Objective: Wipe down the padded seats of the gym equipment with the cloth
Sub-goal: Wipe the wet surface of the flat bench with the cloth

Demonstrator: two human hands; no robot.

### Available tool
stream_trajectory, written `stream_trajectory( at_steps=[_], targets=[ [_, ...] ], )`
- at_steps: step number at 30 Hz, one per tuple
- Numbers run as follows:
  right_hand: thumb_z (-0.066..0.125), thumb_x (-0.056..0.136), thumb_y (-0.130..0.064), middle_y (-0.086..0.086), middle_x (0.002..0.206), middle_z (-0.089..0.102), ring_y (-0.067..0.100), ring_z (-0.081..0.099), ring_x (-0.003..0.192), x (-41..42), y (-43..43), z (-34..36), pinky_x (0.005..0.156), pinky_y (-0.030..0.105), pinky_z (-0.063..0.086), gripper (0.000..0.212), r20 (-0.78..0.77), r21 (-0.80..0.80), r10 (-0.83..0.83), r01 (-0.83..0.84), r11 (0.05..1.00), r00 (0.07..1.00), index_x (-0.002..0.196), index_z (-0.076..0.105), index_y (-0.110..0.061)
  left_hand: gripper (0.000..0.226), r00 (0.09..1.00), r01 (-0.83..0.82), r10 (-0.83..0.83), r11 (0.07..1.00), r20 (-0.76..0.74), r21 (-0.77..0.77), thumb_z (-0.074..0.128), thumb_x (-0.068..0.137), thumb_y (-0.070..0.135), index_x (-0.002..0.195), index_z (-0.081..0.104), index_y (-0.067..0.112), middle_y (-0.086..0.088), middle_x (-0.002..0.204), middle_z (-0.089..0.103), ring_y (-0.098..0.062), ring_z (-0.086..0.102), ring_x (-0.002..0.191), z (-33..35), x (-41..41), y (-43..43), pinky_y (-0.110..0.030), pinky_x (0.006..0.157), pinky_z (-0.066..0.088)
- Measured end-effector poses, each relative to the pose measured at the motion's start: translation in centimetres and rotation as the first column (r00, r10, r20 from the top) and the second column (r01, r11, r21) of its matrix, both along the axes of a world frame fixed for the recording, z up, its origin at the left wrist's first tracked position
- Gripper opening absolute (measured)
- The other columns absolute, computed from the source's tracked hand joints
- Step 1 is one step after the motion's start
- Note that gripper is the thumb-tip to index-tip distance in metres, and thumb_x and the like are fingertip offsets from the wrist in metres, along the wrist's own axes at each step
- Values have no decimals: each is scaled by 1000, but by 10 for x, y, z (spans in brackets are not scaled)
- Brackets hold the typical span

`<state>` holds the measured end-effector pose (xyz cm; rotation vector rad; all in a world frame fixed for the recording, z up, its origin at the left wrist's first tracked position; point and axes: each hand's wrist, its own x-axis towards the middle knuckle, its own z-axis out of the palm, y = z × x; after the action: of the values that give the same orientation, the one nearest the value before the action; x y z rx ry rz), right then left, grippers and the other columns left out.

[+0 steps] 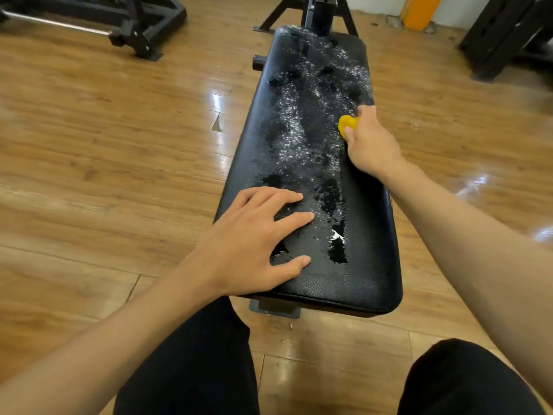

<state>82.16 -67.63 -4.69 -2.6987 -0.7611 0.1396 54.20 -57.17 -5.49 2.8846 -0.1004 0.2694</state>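
The padded seat point(359, 280) is a long black pad that runs away from the person toward a dark metal frame point(320, 13) at its far end. White speckled wetness point(299, 130), which could be foam or spray droplets, covers the middle of the seat from the far end almost to the near end, with irregular dark patches inside it. The strip along the seat's right edge and the band across its near end show no white speckles. The cloth point(347, 123) is yellow and bunched. It sits at the right edge of the seat, roughly halfway along its length. The right hand point(371, 142) grasps the cloth with fingers curled round it. How firmly the cloth presses on the pad cannot be determined. The left hand point(248, 244) is released, fingers spread flat on the near left part of the seat, and appears to brace the body. Assessment: the task is at an early to middle stage. The right edge and near end look wiped, while the central and far areas of the seat are not yet done. No other padded seat is identifiable in view.
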Motion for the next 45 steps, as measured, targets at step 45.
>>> stream_trajectory(
  at_steps=[45],
  targets=[
    [41, 101, -23, 4, 163, 25, 20, 18, 152, -221, -96, -5, 122, 38, 21, 56, 168, -146, 269, -246, 958, 948, 156, 28, -17, 64, 978, -205, 206, 978, 42, -20, 50, 87, 63, 139, 60, 27, 0, 146, 52, -22, 45, 137, -9, -4, -1, -49, 119, 28]
  ],
)
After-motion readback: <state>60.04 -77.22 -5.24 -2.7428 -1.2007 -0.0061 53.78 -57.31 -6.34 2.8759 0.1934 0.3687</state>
